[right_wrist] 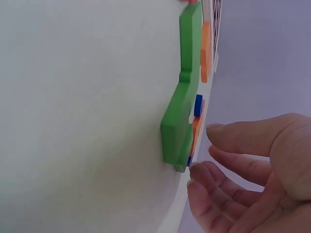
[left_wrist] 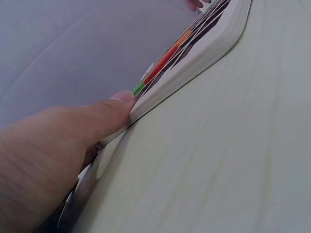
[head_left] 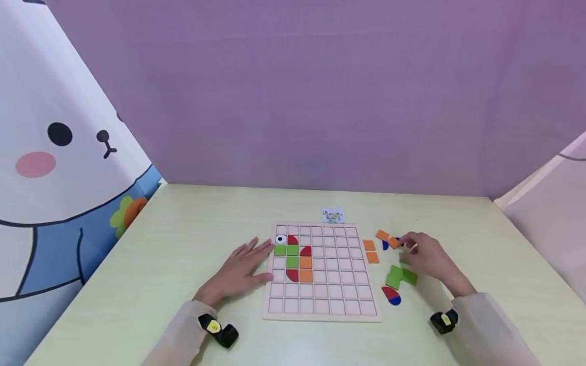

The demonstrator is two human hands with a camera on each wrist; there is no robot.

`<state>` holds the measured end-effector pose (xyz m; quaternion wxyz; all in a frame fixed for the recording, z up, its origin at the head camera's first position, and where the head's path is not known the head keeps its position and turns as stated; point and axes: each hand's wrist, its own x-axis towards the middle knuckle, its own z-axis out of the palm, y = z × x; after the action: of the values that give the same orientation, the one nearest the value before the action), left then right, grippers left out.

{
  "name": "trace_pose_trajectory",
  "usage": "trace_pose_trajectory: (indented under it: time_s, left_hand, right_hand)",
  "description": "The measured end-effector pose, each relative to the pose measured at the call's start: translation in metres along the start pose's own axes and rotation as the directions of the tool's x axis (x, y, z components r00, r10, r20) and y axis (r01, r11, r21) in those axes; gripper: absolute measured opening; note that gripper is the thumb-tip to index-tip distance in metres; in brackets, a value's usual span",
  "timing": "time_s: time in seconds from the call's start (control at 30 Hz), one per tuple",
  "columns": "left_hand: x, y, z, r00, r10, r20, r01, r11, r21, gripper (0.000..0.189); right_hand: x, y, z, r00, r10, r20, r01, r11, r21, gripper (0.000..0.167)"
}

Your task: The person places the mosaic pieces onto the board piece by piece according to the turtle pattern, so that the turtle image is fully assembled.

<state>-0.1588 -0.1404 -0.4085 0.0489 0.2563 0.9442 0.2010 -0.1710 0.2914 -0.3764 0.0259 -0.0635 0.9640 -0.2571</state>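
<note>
A white grid board (head_left: 338,307) lies on the table with coloured pieces in its left columns. These include an eye tile (head_left: 281,239), green squares, orange squares and red rounded pieces. My left hand (head_left: 240,269) rests flat at the board's left side, fingers spread, with the thumb (left_wrist: 109,114) against its edge. Beyond the board's right side, my right hand (head_left: 426,256) hovers at the loose pieces. Its fingers are bent, and in the right wrist view a gap shows between thumb and fingertips. Closest to them are an orange piece (head_left: 393,242) and a green piece (right_wrist: 182,116).
Two orange squares (head_left: 373,257) lie along the board's right edge. Nearer me are overlapping green squares (head_left: 394,277) and a red and blue pair (head_left: 391,296). A small picture card (head_left: 332,215) lies behind the board. A purple curtain (head_left: 320,101) closes off the table's back.
</note>
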Motion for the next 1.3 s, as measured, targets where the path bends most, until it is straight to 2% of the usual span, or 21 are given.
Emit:
trace_pose_trajectory:
  time_s: [0.27,0.5,0.83,1.3]
  left_hand:
    - [0.000,-0.001,0.001,1.000,0.017,-0.018,-0.017,1.000,-0.006,0.072]
    - [0.001,-0.002,0.003,1.000,0.018,-0.020,-0.018,1.000,0.003,0.073]
    - [0.001,-0.003,0.003,1.000,0.006,-0.017,-0.006,1.000,0.007,0.073]
    - [0.000,-0.001,0.002,1.000,0.005,-0.011,-0.005,1.000,0.008,0.074]
  right_hand:
    - [0.016,0.005,0.000,1.000,0.012,0.027,-0.011,1.000,-0.016,0.035]
    - [0.021,0.008,-0.001,0.997,0.018,0.077,-0.016,1.000,-0.023,0.037]
    - [0.021,0.010,0.001,0.995,-0.021,0.098,0.022,1.000,-0.006,0.014]
    - [0.012,0.010,0.001,0.993,0.016,0.114,-0.019,1.000,0.019,0.012]
